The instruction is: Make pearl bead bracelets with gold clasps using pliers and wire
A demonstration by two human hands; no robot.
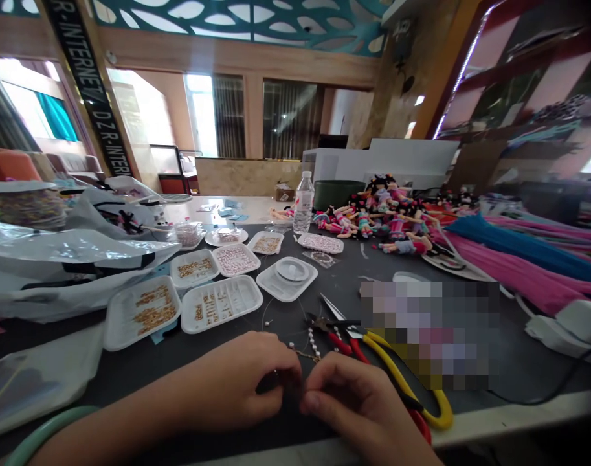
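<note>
At the table's front edge my left hand [256, 378] and my right hand [358, 401] almost meet, thumbs curled against bent forefingers in a pinch. Whatever sits between the fingertips is too small to make out. Just beyond them lies a string of white pearl beads [311, 340] with a piece of gold chain [302, 353]; whether it runs into my fingers I cannot tell. Right of the beads are red-handled pliers [341, 343] and scissors with yellow handles [392, 359], partly behind my right hand. Clear thread [265, 310] curls near a loose bead.
White trays hold gold findings [113, 323], small metal parts [256, 294] and pink-white beads [237, 259]. A thread spool [291, 270] rests on another tray. Behind stand a water bottle [303, 204] and heaped dolls [392, 210]. Plastic bags [81, 259] lie left, a power strip [567, 330] right.
</note>
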